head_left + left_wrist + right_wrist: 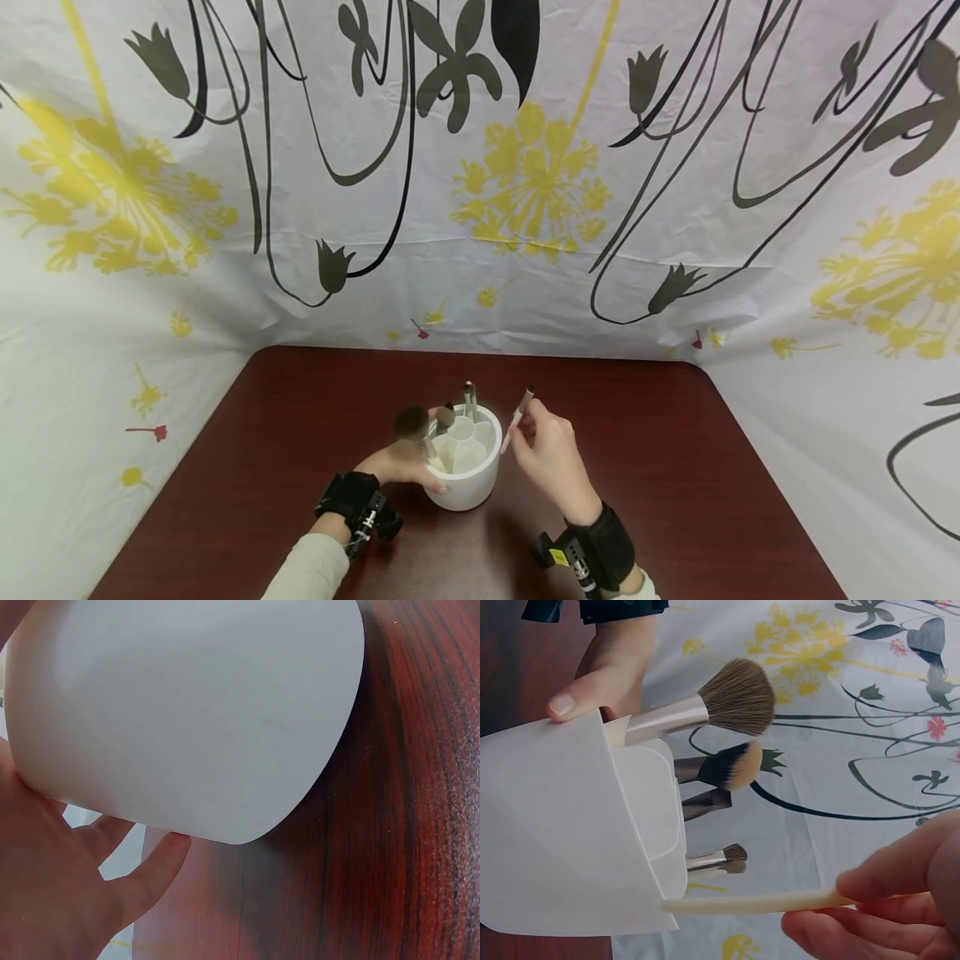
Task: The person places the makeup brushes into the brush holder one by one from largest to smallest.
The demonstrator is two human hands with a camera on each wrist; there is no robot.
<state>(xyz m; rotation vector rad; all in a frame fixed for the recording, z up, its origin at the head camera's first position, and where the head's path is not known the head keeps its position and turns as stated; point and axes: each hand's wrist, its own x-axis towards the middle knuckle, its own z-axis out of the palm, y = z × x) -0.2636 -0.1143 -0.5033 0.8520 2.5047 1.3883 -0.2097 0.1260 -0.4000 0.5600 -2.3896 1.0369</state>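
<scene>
A round white makeup brush holder [463,490] with inner compartments stands on the table, several brushes in it. My left hand [401,464] grips its left side, thumb at the front; the left wrist view shows the holder's smooth wall [202,712] up close. Just right of the rim, my right hand [553,458] pinches a slim makeup brush [521,407], tilted with its dark tip up. In the right wrist view its pale handle [742,903] points down to the rim; whether it touches cannot be told. A large fluffy brush [739,697] leans on the left-hand side of the holder.
Inside the holder also stand a two-tone brush [731,765], a dark flat brush [709,803] and small brushes [731,855] near the far rim. The dark red wooden table [337,383] has a patterned white cloth [525,292] hanging behind and beside it.
</scene>
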